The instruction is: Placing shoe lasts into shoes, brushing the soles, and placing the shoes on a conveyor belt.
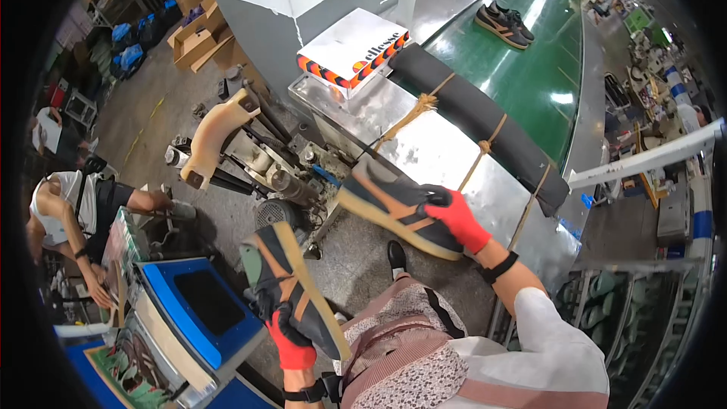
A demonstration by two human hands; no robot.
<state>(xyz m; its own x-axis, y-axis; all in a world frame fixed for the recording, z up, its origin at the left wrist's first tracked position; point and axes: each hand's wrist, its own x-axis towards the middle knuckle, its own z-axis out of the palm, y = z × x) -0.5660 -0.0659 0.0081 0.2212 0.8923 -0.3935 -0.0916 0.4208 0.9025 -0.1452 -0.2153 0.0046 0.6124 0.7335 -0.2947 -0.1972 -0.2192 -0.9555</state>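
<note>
Red-gloved left hand (290, 342) and right hand (458, 217) each grip a grey-orange sneaker (291, 288).

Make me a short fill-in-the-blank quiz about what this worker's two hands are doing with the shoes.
1. Each hand wears a glove coloured ____.
2. The left hand grips a grey sneaker with orange stripes, and the right hand grips a second one, so the person holds ____ sneakers.
3. Another dark pair of sneakers sits on the conveyor belt coloured ____.
4. The flat white cardboard box with orange edge pattern lies with its lid ____.

Missing words: red; two; green; closed
</note>
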